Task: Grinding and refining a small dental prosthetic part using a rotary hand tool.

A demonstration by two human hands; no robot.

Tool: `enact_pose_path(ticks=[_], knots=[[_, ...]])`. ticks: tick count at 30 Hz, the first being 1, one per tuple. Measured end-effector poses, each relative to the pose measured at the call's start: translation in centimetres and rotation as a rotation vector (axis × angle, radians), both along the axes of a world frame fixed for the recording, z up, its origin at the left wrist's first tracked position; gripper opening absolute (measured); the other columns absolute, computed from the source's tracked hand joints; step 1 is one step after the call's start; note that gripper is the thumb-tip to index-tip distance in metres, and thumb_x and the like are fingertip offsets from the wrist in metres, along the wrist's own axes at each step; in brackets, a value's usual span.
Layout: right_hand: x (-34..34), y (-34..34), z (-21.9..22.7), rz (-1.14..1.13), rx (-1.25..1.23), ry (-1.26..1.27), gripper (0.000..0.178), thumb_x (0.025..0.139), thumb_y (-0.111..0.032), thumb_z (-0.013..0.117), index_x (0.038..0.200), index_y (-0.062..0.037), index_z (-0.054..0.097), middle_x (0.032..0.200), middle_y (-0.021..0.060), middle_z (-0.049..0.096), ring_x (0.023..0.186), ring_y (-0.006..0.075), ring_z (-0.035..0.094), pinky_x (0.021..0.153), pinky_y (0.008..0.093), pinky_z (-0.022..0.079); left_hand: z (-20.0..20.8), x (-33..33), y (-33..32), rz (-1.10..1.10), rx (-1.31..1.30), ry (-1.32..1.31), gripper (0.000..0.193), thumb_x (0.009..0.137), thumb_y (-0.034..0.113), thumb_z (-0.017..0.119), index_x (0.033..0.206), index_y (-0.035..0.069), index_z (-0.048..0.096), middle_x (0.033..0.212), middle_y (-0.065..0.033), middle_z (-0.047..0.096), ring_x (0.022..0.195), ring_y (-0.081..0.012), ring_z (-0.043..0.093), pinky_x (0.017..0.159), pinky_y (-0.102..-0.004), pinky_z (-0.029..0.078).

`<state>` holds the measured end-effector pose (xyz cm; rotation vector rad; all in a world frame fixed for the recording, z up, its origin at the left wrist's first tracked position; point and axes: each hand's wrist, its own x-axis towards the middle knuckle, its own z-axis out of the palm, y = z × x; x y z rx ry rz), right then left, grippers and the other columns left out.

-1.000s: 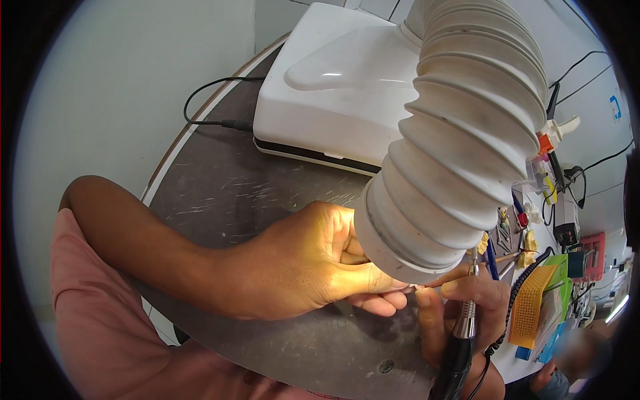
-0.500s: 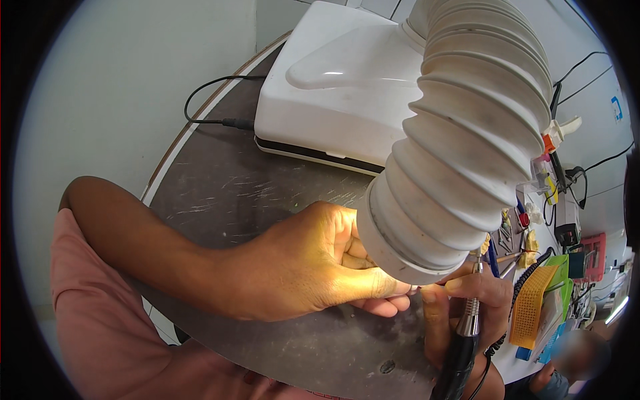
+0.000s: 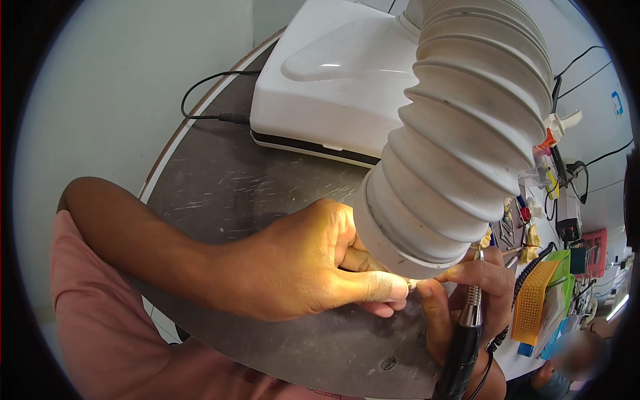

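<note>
Your left hand (image 3: pixel 300 267) pinches a tiny pale, shiny piece (image 3: pixel 411 284) w/ thumb & fingers; right hand (image 3: pixel 467 300) grips the black-and-silver rotary handpiece (image 3: pixel 463 340) under the white ribbed hose (image 3: pixel 467 133).

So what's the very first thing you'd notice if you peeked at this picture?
Probably the big white ribbed hose, curving down from the top right and opening just above the hands. Right under its mouth, brightly lit, the left hand pinches something tiny between its fingertips, too small to tell, while the right hand holds a slim dark pen-like handpiece. Behind them a flat white machine sits on the scratched dark round table.
</note>
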<state>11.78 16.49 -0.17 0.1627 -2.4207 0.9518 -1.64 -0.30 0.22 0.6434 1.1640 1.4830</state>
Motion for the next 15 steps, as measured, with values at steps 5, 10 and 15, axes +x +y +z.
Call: enact_pose_path(ticks=[5, 10, 15], knots=[[0.0, 0.1, 1.1, 0.015, 0.068, 0.015, 0.034, 0.083, -0.017, 0.068, 0.109, -0.0041, 0.051, 0.084, 0.0081, 0.050, 0.070, 0.0172, 0.050, 0.065, 0.0305, 0.042, -0.8, -0.2, -0.2, -0.019, 0.011, 0.006, 0.027, 0.089, 0.017, 0.063, 0.103, -0.007, 0.062, 0.088, -0.0081, 0.068, 0.079, -0.0097, 0.063, 0.076, -0.0219, 0.051], [0.6, 0.0, 2.6, 0.152, 0.172, -0.081, 0.027, 0.083, -0.014, 0.060, 0.107, -0.0016, 0.054, 0.081, 0.0098, 0.053, 0.072, 0.0197, 0.055, 0.070, 0.0325, 0.046, -0.4, -0.1, -0.2, -0.013, -0.025, -0.112, 0.024, 0.089, 0.013, 0.063, 0.101, -0.008, 0.060, 0.092, -0.0111, 0.068, 0.085, -0.0121, 0.065, 0.078, -0.0216, 0.052], [1.1, -0.6, 0.8, 0.144, -0.128, -0.041, 0.025, 0.083, -0.011, 0.064, 0.099, -0.0042, 0.047, 0.083, 0.0123, 0.055, 0.077, 0.0219, 0.058, 0.075, 0.0351, 0.047, 0.1, -0.3, -0.3, -0.008, -0.001, -0.210, 0.029, 0.089, 0.008, 0.062, 0.110, -0.009, 0.054, 0.100, -0.0139, 0.065, 0.091, -0.0156, 0.064, 0.083, -0.0237, 0.053]])
